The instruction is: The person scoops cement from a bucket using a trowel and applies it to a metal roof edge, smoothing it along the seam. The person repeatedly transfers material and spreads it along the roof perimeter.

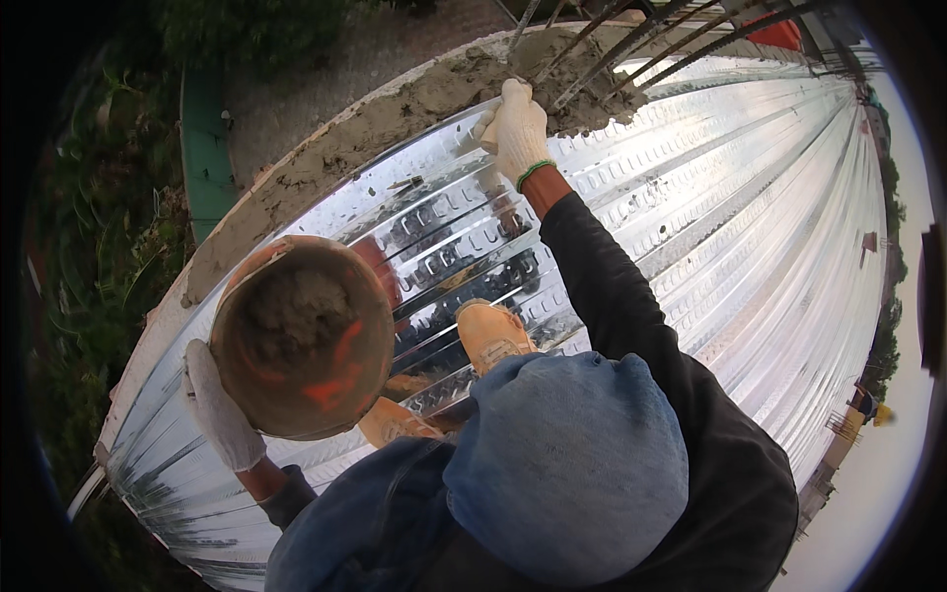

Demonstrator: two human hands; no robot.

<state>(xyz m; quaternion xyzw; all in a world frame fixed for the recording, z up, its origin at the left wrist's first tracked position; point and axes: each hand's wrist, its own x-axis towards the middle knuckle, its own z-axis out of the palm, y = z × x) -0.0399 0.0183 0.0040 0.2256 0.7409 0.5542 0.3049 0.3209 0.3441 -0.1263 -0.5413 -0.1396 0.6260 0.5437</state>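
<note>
A round bucket point(232, 316), orange showing through its grey-smeared inside, holds wet grey mortar point(301, 311) and stands at my left. My left hand point(222, 409), in a white knit glove, grips the outside of its wall, fingers along the side. Farther out, my right hand point(518, 128), gloved too with a green cuff edge, is closed at the inner edge of a band of wet mortar point(424, 104), near the steel rebar point(612, 54). Whatever it grips is hidden beneath the fingers. Beyond it, mortar heaps around the bars' feet.
Shiny ribbed metal decking point(730, 217) lies underfoot and spreads right. My tan boots point(488, 335) stand on it. The mortar band follows the curved outer edge; past it, lower down, are a green strip point(205, 148), paving point(296, 118) and plants point(94, 247). Rebar juts up at the far side.
</note>
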